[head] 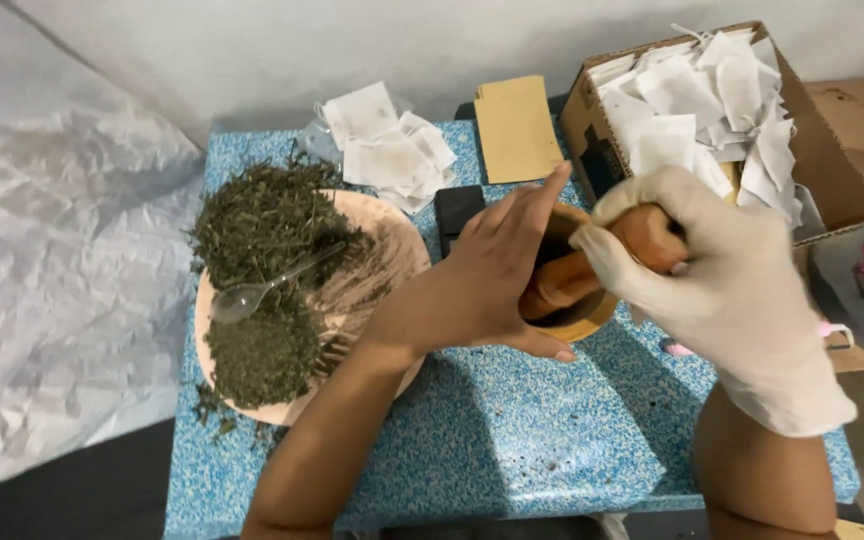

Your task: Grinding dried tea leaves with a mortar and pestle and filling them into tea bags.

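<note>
A wooden mortar (577, 318) is seen on the blue speckled worktop (512, 430), right of its middle, just beside a small black object (457, 210). The mortar's near rim is cupped by the bare left hand (487, 280), whose fingers are spread open against the bowl, thumb low on the front and forefinger raised over the top. A wooden pestle (592, 265) is gripped by the gloved right hand (722, 270), the fingers clamped around its upper end while its lower end is set inside the mortar. To the left, a round wooden plate (392, 240) is heaped with dried green herbs (262, 230), and a clear plastic spoon (262, 288) is laid across them. Small white filter bags (392, 150) are piled at the far edge, beside flat brown envelopes (517, 125). A cardboard box (837, 170) holding more white bags is placed at the right.
</note>
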